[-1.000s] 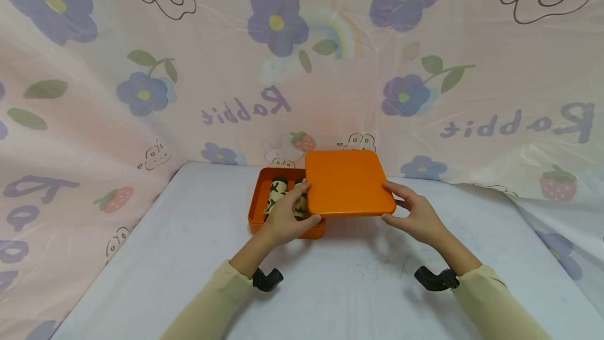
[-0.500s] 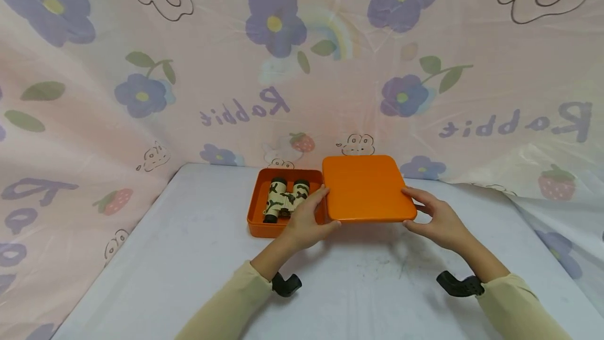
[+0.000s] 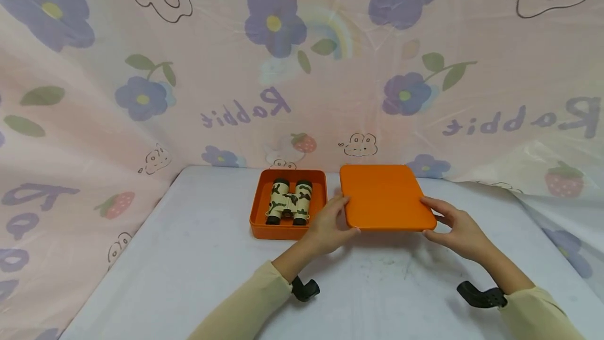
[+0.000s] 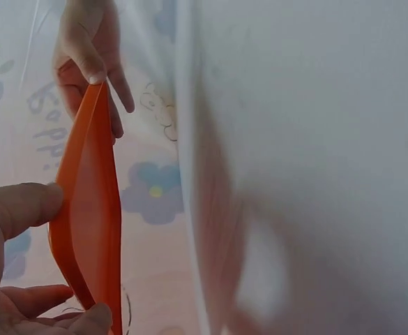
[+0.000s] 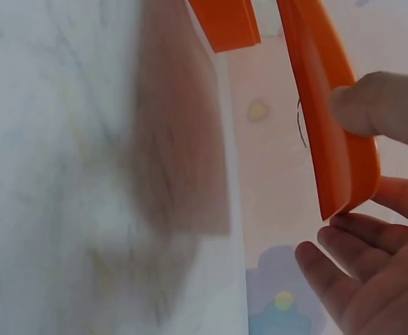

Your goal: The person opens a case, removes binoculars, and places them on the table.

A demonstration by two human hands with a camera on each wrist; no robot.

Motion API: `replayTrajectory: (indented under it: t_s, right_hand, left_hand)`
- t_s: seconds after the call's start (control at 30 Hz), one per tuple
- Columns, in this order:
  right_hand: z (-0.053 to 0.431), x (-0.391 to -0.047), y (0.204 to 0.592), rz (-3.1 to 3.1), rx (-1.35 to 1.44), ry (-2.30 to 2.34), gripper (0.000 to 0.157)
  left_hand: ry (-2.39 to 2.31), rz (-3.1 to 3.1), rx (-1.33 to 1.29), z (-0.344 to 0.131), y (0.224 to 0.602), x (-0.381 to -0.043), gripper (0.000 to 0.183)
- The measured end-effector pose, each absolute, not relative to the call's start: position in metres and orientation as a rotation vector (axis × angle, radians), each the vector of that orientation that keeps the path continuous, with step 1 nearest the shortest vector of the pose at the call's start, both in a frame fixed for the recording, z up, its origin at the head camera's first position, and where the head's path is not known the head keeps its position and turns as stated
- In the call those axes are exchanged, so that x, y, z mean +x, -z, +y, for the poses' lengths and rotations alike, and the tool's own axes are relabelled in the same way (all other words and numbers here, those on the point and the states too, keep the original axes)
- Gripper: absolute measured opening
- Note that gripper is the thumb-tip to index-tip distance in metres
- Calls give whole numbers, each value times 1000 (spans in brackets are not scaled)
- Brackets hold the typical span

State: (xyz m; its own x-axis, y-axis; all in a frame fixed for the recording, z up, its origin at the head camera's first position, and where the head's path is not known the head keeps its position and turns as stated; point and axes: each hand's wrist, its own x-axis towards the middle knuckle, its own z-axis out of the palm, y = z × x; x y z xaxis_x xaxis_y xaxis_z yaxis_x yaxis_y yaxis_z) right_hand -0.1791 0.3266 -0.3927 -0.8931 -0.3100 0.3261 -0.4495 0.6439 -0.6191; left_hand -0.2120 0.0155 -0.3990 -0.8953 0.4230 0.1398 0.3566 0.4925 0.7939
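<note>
Both hands hold a flat orange box lid (image 3: 387, 197) above the table, just right of the box. My left hand (image 3: 329, 227) pinches its left edge, and my right hand (image 3: 461, 231) pinches the opposite edge near the front corner. In the left wrist view, the lid (image 4: 85, 202) hangs away from the table, its shallow hollow underside showing. The right wrist view shows a thumb on the rim and fingers under the lid (image 5: 329, 105). Left of the lid stands the orange box (image 3: 280, 232), uncovered. Camouflage-patterned binoculars (image 3: 290, 202) lie inside it.
A white table surface (image 3: 387, 298) spreads under the hands, with faint smudges near the middle. Behind it and along the left hangs a pink curtain (image 3: 325, 83) printed with flowers and rabbits. A black curved piece (image 3: 481, 295) sits at each wrist.
Both hands have carried the lid to the right and slightly toward the near side, away from the box. The binoculars, partly covered before, now show fully. The box stays put.
</note>
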Motion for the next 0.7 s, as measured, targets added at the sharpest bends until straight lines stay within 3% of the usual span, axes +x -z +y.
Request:
replayTrajectory:
  t_s: [0.7]
  right_hand:
    - [351,-181,402,-2970,417,-1039,75]
  left_hand:
    - [-1306,2613,619,47,418,-219,73]
